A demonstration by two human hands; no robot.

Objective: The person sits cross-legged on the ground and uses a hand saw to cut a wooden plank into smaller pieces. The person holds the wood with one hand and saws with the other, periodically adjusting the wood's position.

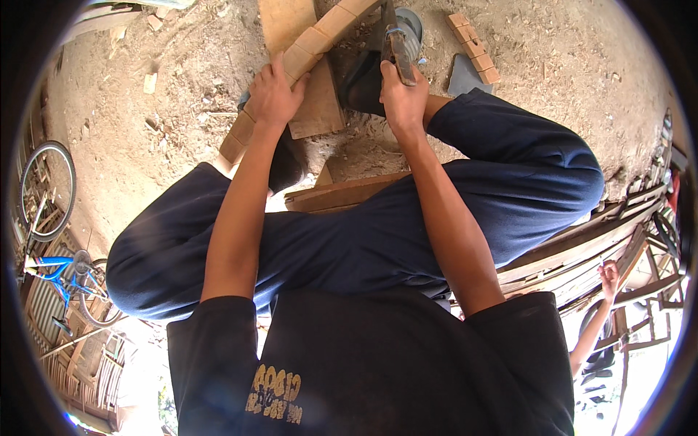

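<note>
A curved length of light brown wood, crossed by evenly spaced cuts, slants from beside my left knee to the top edge. My left hand lies over its lower part, fingers wrapped round it. My right hand is closed on a dark, worn hand tool with a blue tie around it. The tool's far end reaches the wood near the top edge; its working part is cut off there, so its kind is unclear. Flat boards lie beneath the curved wood, between my feet.
A shorter notched wood piece rests partly on a grey flat slab at right. Near the tool is a round grey object. A plank lies by my legs. A blue bicycle is at left; another person's arm shows at right.
</note>
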